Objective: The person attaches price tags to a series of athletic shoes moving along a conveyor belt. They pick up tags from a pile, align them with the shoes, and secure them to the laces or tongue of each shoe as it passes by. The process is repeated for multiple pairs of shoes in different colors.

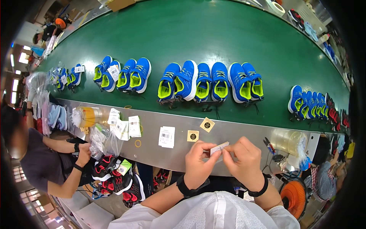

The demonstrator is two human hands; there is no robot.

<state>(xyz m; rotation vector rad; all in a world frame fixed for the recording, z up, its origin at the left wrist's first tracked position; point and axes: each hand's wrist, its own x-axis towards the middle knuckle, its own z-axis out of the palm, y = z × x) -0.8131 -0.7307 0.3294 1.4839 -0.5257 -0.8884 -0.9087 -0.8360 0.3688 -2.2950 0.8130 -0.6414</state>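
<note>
My left hand (200,158) pinches a small stack of paper tags (219,148) between thumb and fingers, above the metal edge of the table. Against the stack's right end, the fingertips of my right hand (244,158) are pressed together; what exactly they grip is hidden. Just beyond lie two tan square cards with dark round prints, one card (193,136) nearer and the other card (207,124) farther right. To their left is a pile of white barcode labels (166,136). Blue shoes with lime linings (185,81) stand in a row on the green belt ahead.
More white tags (134,126) and plastic bags (103,139) lie left, beside a co-worker (57,160) seated near black-and-red shoes (118,179). Right of my hands are cutters (269,145) and a clear tub of plastic fasteners (293,143). An orange fan (293,198) stands low at right.
</note>
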